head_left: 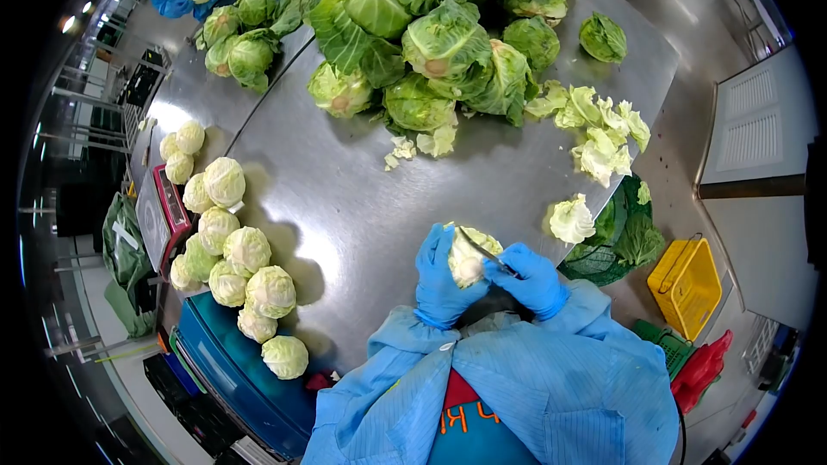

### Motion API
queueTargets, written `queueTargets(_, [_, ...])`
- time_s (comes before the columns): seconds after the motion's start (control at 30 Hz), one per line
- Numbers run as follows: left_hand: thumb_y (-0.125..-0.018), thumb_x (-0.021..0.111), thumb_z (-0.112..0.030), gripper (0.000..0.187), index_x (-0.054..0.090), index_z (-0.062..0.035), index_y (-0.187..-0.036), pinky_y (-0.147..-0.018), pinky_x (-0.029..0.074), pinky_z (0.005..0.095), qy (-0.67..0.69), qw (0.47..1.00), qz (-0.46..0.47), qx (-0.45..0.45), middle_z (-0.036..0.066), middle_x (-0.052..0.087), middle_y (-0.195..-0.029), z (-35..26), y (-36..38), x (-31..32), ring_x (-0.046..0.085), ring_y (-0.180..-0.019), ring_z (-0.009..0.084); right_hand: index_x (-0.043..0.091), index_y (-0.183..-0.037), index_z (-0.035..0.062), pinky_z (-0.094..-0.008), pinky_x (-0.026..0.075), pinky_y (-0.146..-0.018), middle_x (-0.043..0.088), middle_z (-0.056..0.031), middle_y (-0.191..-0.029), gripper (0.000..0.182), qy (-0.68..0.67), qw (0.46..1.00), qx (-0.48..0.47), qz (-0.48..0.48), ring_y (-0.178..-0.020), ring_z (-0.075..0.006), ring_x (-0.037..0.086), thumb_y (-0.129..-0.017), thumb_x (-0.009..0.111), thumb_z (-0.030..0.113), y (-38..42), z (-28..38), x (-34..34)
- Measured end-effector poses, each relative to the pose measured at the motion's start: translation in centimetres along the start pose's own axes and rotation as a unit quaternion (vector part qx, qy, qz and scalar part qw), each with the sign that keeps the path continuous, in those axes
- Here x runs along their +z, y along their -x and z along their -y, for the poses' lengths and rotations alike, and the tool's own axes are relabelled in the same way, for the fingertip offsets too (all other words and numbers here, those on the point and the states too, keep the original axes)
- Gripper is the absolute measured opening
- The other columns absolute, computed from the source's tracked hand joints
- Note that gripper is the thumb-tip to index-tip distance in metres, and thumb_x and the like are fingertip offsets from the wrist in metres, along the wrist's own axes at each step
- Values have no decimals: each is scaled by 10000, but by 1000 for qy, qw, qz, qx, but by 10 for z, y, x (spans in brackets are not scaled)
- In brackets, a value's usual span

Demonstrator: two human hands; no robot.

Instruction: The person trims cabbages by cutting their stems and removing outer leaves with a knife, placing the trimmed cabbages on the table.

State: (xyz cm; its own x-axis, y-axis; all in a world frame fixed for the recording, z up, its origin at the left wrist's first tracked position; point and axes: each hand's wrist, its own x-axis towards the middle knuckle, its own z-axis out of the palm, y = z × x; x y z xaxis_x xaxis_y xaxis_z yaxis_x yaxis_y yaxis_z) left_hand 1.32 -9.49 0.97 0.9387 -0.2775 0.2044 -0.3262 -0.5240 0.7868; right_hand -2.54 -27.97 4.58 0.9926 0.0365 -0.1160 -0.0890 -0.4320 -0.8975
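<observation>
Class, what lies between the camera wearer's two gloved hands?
In the head view, a pale cabbage lies between them, with a knife blade across it.

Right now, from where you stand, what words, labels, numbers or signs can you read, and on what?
Orange letters on the garment under the coat: upside down, partly covered, no whole word legible.
Red device: any marks too small to read.
Nothing else is readable.

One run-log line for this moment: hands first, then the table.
left hand: holds pale cabbage | right hand: holds knife at cabbage | table: pale heads left, leafy green heads far side, loose leaves right
</observation>
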Motion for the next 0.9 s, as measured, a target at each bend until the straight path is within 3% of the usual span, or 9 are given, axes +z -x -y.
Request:
queueTargets(0.03, [-620,866,-381,981,385,-30,-1400,-1047,362,481,-2,1000,-1,-7,199,446,-1393,-1,-1,0,411,-1278,403,676,-1150,77,-275,492,-690,629,-50,-863,335,-104,988,72,84,-789,-162,608,-844,730,201,-2,3,-14])
queueTargets(0.1, [-627,860,-391,975,388,-28,-1399,-1041,366,482,-6,1000,3,-14,199,442,-1396,-3,-4,-3,412,-1275,401,677,-1153,79,-264,486,-688,628,-47,-856,350,-303,896,212,246,-799,-155,602,-832,744,201,-11,7,-42])
queueTargets(0.2, [-629,852,-394,970,392,-26,-1399,-1034,370,487,-3,1000,17,-26,208,433,-1400,-13,-5,-8,413,-1269,405,672,-1168,79,-260,481,-682,629,-45,-893,381,-232,967,105,-11,-787,-145,592,-816,760,194,-18,-6,-15])
queueTargets(0.23, [-628,849,-393,968,394,-25,-1399,-1032,371,489,-1,999,23,-28,212,429,-1402,-15,-6,-9,413,-1267,407,667,-1190,99,-277,495,-702,620,-56,-943,405,-21,999,38,-19,-803,-165,609,-818,759,230,-19,-4,-18])
queueTargets(0.37, [-624,827,-395,974,384,-23,-1408,-1028,366,510,-44,998,24,-35,242,406,-1406,-12,-2,2,409,-1261,425,649,-1224,136,-329,514,-728,592,-85,-958,452,97,993,33,-63,-832,-226,635,-820,748,312,-4,5,9])
queueTargets(0.47, [-619,814,-395,980,377,-23,-1413,-1034,355,527,-75,996,37,-38,257,397,-1405,-16,-4,4,405,-1260,435,646,-1214,103,-322,515,-718,602,-96,-947,471,82,992,37,-84,-812,-216,638,-799,770,291,-1,8,10])
queueTargets(0.67, [-613,800,-433,977,389,-28,-1401,-1066,324,537,-130,989,64,-18,261,397,-1408,-27,-10,6,404,-1268,428,642,-1178,42,-303,494,-678,598,-99,-858,486,-172,971,151,-73,-743,-219,604,-763,806,234,-2,-26,15])
queueTargets(0.77, [-617,795,-445,971,394,-30,-1397,-1075,315,537,-127,988,81,-29,256,404,-1401,-32,-15,1,405,-1272,422,633,-1196,49,-320,471,-664,560,-85,-847,507,-151,971,126,-137,-731,-213,565,-766,806,255,-6,-10,17])
queueTargets(0.9, [-614,817,-420,963,404,-27,-1391,-1036,343,536,-127,990,64,-13,256,411,-1390,-32,-15,3,420,-1227,442,619,-1215,49,-330,454,-665,526,-84,-871,538,42,995,-8,-86,-733,-201,536,-769,803,289,-6,-12,15])
